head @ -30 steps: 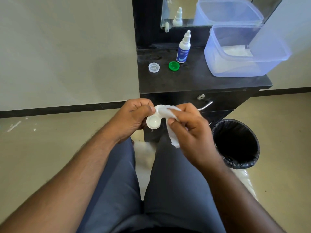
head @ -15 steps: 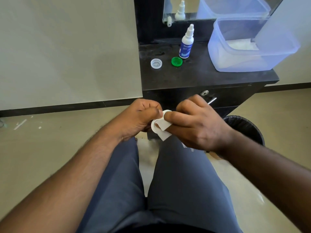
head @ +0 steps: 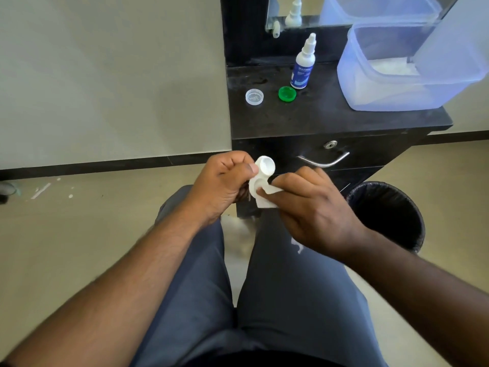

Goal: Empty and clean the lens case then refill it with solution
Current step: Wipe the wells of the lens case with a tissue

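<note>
Your left hand (head: 225,181) has its grip curled around the white lens case (head: 262,174), held above your lap with one empty well facing up; your right hand (head: 315,207) pinches a white tissue (head: 267,198) against the case's lower well; on the black bench (head: 330,120) at 12 o'clock stand the solution bottle (head: 303,67), a green cap (head: 287,94) and a clear cap (head: 254,96); a black bin (head: 391,210) sits at 3 o'clock.
</note>
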Available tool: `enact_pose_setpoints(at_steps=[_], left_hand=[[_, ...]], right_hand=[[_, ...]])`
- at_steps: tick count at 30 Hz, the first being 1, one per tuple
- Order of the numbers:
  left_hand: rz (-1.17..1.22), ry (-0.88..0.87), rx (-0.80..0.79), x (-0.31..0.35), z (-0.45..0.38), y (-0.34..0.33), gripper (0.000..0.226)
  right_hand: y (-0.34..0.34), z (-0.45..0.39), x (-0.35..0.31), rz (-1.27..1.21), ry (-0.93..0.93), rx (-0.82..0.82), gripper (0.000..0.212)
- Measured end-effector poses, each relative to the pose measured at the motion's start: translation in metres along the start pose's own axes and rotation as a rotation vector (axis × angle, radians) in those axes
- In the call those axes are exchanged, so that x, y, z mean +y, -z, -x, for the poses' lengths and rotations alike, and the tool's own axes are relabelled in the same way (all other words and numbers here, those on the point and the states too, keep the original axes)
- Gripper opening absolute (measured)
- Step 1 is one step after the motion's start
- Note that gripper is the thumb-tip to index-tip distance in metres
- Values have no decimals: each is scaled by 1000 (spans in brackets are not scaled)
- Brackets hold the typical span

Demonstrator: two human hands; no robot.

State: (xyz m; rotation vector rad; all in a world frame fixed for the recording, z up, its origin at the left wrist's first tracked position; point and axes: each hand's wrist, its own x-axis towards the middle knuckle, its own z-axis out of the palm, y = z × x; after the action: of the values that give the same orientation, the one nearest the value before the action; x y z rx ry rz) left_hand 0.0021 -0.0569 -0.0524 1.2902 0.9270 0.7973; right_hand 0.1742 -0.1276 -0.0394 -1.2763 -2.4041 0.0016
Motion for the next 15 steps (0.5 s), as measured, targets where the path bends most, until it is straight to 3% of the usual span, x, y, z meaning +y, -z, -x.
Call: enact_pose_setpoints(at_steps=[6, 12, 15], left_hand=[[19, -117, 209, -8, 2, -6, 28], [-70, -221, 416, -20, 8, -8, 27], [-147, -245, 412, -19, 10, -3, 27]], right_hand=[[-8, -12, -34, -394, -425, 90, 24], [-10, -30, -71, -1370, -1135, 195, 20], [-12, -36, -74, -1850, -1295, 275, 23]])
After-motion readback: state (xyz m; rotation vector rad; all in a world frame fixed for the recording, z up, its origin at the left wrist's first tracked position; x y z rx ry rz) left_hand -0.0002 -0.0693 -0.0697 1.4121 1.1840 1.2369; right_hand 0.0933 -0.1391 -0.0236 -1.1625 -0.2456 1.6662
